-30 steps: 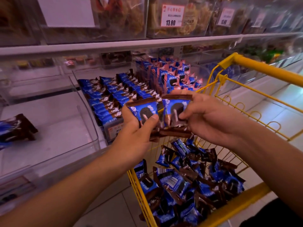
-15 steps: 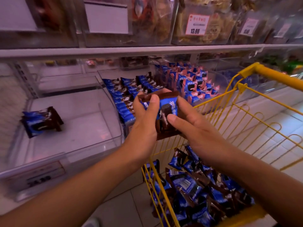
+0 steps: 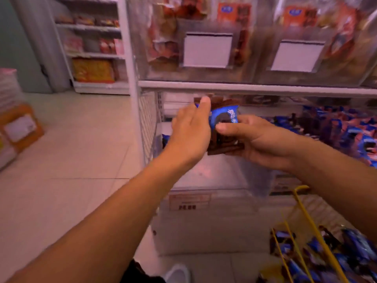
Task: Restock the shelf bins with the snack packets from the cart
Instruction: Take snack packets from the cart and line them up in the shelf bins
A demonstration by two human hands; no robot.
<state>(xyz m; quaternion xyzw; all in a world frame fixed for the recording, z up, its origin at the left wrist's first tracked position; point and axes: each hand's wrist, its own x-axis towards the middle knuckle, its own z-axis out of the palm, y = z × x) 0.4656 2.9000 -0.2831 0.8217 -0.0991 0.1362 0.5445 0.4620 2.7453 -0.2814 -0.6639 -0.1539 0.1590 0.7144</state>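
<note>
Both hands grip one stack of snack packets [image 3: 223,127] under the shelf edge [image 3: 255,88], over a clear bin [image 3: 214,176] with bare floor showing: left hand [image 3: 190,131] clasping its side, right hand [image 3: 255,139] pinching the front. Yellow cart [image 3: 314,227] is cut off lower right; motion blur smears the labels.

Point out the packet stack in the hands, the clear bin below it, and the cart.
packet stack [image 3: 223,119]: head view, blue front of the top packet.
clear bin [image 3: 255,178]: head view, right side wall.
cart [image 3: 318,231]: head view, yellow rim wire.
</note>
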